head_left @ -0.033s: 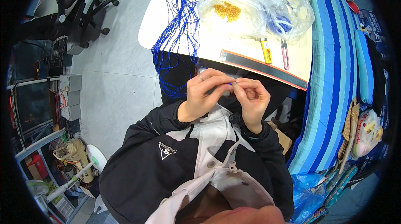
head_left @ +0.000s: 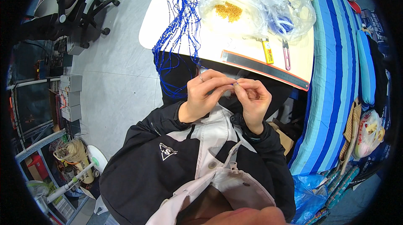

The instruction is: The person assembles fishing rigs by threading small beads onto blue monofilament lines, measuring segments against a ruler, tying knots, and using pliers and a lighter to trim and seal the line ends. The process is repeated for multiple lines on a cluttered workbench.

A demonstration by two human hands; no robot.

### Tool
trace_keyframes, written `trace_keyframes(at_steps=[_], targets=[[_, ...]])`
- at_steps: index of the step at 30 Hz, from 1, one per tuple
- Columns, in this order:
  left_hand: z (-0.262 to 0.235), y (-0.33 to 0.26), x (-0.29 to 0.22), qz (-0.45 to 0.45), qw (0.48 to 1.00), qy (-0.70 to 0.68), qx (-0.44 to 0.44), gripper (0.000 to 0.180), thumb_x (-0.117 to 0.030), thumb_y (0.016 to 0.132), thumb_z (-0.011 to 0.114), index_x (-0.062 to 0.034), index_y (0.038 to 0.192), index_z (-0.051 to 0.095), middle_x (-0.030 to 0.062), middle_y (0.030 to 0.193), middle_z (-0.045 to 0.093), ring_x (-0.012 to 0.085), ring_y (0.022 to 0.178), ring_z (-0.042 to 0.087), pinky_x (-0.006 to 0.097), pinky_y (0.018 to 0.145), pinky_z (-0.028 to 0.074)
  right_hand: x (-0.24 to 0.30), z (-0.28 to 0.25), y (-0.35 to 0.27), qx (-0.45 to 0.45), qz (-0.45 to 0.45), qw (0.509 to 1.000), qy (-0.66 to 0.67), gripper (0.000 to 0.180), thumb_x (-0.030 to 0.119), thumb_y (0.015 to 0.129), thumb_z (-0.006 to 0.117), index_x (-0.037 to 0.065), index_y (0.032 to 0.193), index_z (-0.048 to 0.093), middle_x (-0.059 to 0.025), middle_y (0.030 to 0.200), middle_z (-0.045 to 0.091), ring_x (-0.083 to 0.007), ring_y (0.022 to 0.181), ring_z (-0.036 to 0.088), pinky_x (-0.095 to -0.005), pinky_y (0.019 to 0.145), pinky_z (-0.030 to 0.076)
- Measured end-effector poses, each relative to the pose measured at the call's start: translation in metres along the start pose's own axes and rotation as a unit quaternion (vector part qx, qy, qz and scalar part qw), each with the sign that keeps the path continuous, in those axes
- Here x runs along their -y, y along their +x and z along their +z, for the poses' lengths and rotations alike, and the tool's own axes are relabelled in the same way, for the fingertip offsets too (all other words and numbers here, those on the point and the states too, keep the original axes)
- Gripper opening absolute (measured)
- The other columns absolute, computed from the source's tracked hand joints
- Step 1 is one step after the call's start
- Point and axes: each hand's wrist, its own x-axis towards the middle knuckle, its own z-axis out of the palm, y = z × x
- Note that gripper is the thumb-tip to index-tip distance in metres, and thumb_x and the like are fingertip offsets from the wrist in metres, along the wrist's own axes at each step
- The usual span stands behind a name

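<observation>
Just past the table's near edge, my left hand (head_left: 203, 96) and my right hand (head_left: 253, 101) meet at the fingertips. Both are closed in a pinch on a thin blue cord (head_left: 234, 84), of which only a tiny bit shows between them. A ring sits on a left finger. Beyond my left hand, a bundle of blue cords (head_left: 178, 28) with small knots or beads spreads over the table and hangs off its edge. Whether the pinched piece belongs to that bundle cannot be made out.
On the white table (head_left: 149, 32) lie a black ruler (head_left: 264, 70), a yellow lighter (head_left: 267, 51), pink-handled thread snips (head_left: 286, 55), gold beads (head_left: 228, 11) on clear plastic and a clear plastic bag (head_left: 289, 5). A blue striped bed (head_left: 336, 78) borders the right; an office chair (head_left: 77, 13) stands left.
My left fingertips have shifted very slightly, and less of the blue cord shows between my hands. Everything else is unchanged.
</observation>
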Motion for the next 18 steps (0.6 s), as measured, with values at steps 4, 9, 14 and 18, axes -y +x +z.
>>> trace_keyframes(at_steps=[4,9,14,18], targets=[[0.001,-0.001,-0.001,0.036,0.997,0.058,-0.036,0.018,0.01,0.071,0.074,0.0018,0.088,0.072,0.0101,0.079,0.066,0.016,0.064,0.063,0.024,0.055,0.049,0.0,-0.001,0.0,-0.005,0.0,1.0,0.007,0.01,-0.013,0.086,0.061,-0.007,0.094,0.06,-0.018,0.096,0.067,-0.0149,0.083,0.066,-0.0239,0.073,0.054],[0.0,-0.001,0.0,0.08,0.99,0.113,-0.036,0.021,0.01,0.07,0.074,0.0007,0.088,0.071,0.0106,0.078,0.065,0.0178,0.062,0.063,0.025,0.053,0.048,0.0,-0.002,0.005,-0.047,0.005,0.998,0.033,0.007,-0.008,0.088,0.061,-0.005,0.093,0.059,-0.0164,0.095,0.068,-0.0158,0.08,0.067,-0.0269,0.076,0.055],[-0.003,-0.003,0.002,0.078,0.991,0.11,-0.024,0.023,0.011,0.071,0.072,0.0007,0.091,0.07,0.0107,0.08,0.064,0.0185,0.064,0.062,0.026,0.056,0.048,0.005,-0.005,0.009,-0.064,0.024,0.994,0.089,0.006,-0.003,0.09,0.062,-0.003,0.094,0.058,-0.0176,0.096,0.068,-0.016,0.077,0.067,-0.0259,0.071,0.055],[-0.007,0.003,0.006,0.038,0.999,0.026,-0.018,0.017,-0.013,0.088,0.067,-0.0001,0.098,0.068,0.0166,0.098,0.063,0.0267,0.084,0.064,0.033,0.072,0.051,0.012,-0.009,0.009,-0.007,0.067,0.994,0.091,0.006,0.0,0.092,0.058,-0.001,0.096,0.053,-0.0203,0.098,0.068,-0.0153,0.072,0.066,-0.0244,0.063,0.053]])
